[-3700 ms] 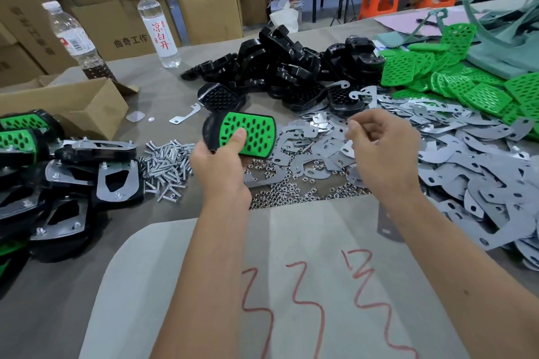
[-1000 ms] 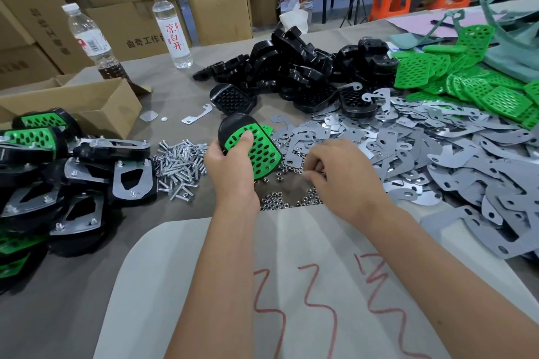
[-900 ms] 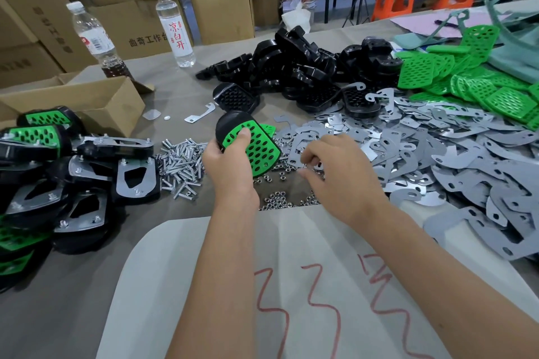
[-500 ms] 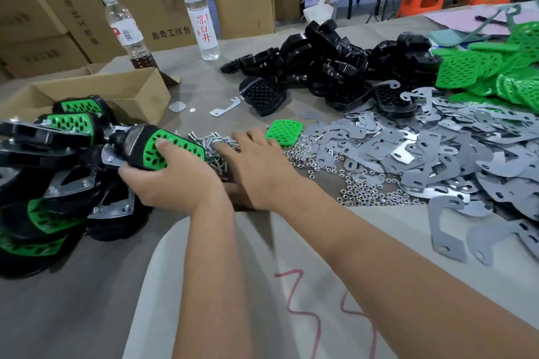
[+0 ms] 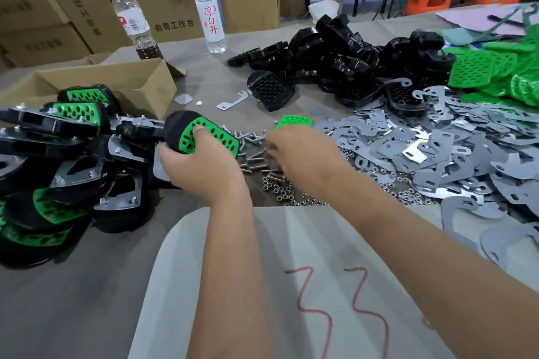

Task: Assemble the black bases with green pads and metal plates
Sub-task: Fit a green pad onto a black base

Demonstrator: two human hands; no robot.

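While my left hand (image 5: 201,166) grips the black base (image 5: 175,131) w/ green pad (image 5: 208,140), thumb on pad, my right hand (image 5: 303,154) reaches into screws (image 5: 252,154) on the bench (image 5: 73,300); its grip I can't tell. Finished units (image 5: 67,160) crowd left, metal plates (image 5: 437,154) right, loose bases (image 5: 335,49) behind.

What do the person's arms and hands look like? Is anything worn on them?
Both forearms are bare up to the picture's edge: no sleeves show. The left hand and right hand wear no gloves; no watch, ring or bracelet shows.
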